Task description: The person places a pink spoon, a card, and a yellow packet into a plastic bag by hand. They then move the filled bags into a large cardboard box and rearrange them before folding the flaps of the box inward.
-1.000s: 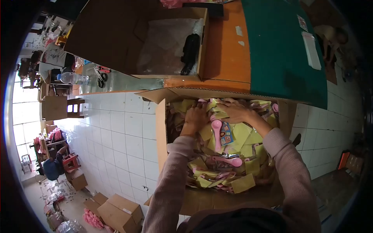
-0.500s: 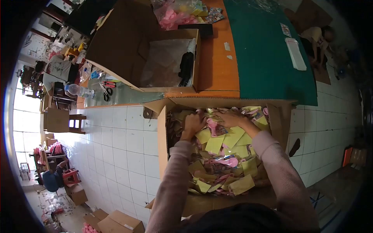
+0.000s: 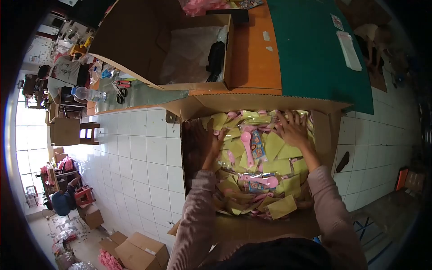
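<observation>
Left hand (image 3: 209, 140): at the full box's left side, fingertips lost in shadow; whether it grips anything, cannot tell.
Right hand (image 3: 292, 131): released, fingers spread over the packets at the far right.
Table (image 3: 315, 58): one, orange and green, cut off at the top.
Full box (image 3: 326, 135): one, against the table's near side, its near edge partly hidden by the person.
Table box (image 3: 130, 45): one, cut off above, a black item inside.
Packets (image 3: 282, 207): in the full box, many, overlapping, too many to count.
Pink spoons (image 3: 247, 146): two plain, others half-buried.
</observation>
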The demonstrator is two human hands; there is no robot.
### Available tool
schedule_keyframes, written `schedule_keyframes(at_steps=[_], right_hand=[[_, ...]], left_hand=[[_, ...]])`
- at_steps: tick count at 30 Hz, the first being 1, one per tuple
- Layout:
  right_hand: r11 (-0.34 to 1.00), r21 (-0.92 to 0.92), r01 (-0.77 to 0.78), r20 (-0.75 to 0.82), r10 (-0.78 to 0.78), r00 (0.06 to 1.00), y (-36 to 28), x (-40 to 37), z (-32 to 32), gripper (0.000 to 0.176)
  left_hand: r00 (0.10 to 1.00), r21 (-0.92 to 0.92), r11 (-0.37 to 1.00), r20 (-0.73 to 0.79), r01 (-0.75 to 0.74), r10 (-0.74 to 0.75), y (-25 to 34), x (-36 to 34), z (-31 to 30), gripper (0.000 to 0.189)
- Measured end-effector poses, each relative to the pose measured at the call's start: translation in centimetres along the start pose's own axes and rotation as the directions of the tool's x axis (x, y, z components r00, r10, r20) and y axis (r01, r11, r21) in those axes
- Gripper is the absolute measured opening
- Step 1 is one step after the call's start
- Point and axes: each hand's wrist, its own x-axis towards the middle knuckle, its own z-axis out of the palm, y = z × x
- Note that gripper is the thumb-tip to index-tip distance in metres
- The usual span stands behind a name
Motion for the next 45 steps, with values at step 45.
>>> schedule_keyframes(at_steps=[45], right_hand=[[0.785, 0.081, 0.614, -0.003, -0.616, 0.787, -7.8, -2.0, -1.3, 0.055]], left_hand=[[0.698, -0.227, 0.859, 0.506, -0.459, 0.507, -3.8, -7.7, -6.9, 0.097]])
